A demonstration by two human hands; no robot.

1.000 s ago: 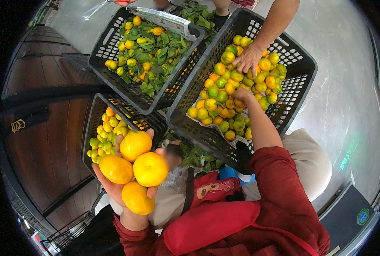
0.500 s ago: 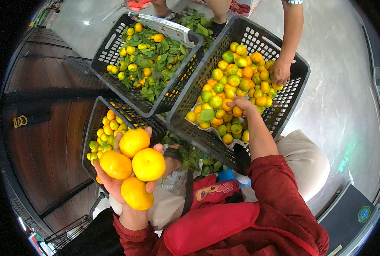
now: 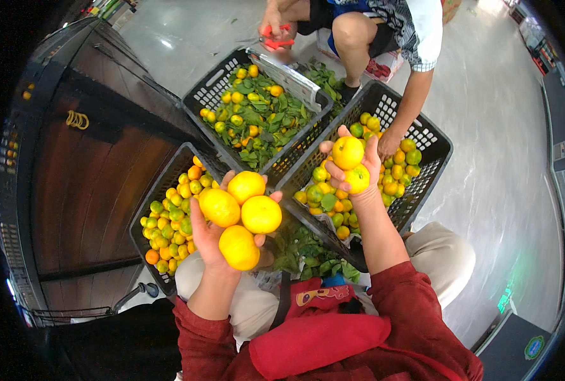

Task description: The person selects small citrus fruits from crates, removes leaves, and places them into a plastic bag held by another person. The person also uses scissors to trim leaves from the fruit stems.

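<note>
Palm up, my left hand (image 3: pixel 210 244) has its fingers curled round several yellow-orange mandarins (image 3: pixel 262 214). My right hand (image 3: pixel 372 166) is raised above the right black crate (image 3: pixel 443 162) and holds two mandarins (image 3: pixel 348 153), one above the other. Green and orange mandarins (image 3: pixel 409 145) fill much of that crate, some of them hidden behind my right hand. Left of my left hand stands another black crate (image 3: pixel 141 213) with more loose mandarins (image 3: pixel 168 236). The far crate (image 3: pixel 196 101) contains mandarins among many green leaves (image 3: pixel 273 117).
Across from me, a person reaches one hand (image 3: pixel 391 141) into the right crate; their other hand grips red-handled scissors (image 3: pixel 277 43). Cut leaves (image 3: pixel 304 251) lie between the crates and my legs. A dark wooden panel (image 3: pixel 98 171) stands at the left.
My right hand has come up out of the right crate with two mandarins. My left hand keeps its mandarins. The view has shifted, showing more of the other person and the scissors.
</note>
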